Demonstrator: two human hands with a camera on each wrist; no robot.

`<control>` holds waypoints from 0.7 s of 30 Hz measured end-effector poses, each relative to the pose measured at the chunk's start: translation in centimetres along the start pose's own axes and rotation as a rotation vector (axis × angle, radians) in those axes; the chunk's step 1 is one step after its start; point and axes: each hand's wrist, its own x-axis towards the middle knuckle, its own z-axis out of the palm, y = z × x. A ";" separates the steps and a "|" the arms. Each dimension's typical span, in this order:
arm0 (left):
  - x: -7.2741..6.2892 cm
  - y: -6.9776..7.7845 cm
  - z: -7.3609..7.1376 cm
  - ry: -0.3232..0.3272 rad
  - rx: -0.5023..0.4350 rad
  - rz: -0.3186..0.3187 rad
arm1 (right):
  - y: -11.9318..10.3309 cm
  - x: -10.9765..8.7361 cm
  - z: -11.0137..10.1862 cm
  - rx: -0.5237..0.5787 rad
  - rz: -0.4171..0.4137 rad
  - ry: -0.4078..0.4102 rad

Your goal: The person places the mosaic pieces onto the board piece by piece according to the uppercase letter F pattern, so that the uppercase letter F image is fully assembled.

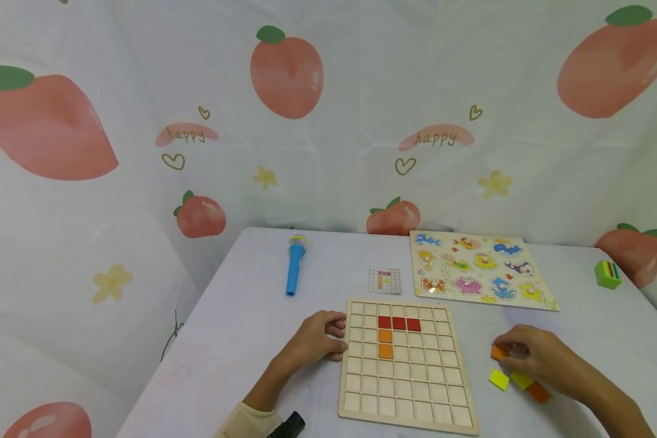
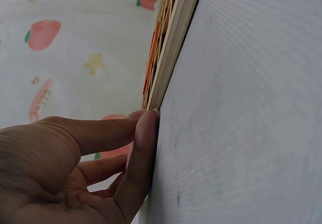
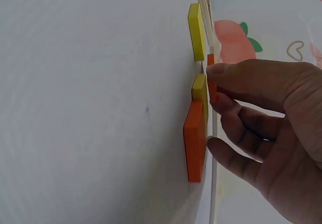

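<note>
A wooden grid board (image 1: 361,383) lies on the table with three red square tiles (image 1: 398,323) in a row and two orange ones (image 1: 385,343) below the leftmost. My left hand (image 1: 316,337) is at the board's left side, fingertips resting against its edge, as the left wrist view shows close up. Right of the board, my right hand (image 1: 542,356) pinches an orange tile (image 3: 212,78) between thumb and fingertip, held just above the table. Two yellow tiles (image 1: 499,379) and another orange tile (image 3: 194,141) lie below that hand; the hand partly covers one yellow tile.
Behind the board lies a small pattern card (image 1: 384,280) with a coloured grid. A sea-animal puzzle board (image 1: 454,277) is at the back right, a blue toy microphone (image 1: 294,267) at the back left. A green block with coloured stripes (image 1: 608,275) stands far right.
</note>
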 end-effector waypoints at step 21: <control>0.0 -0.1 -0.1 0.000 -0.006 -0.002 | -5.2 2.0 2.0 0.074 -0.289 0.063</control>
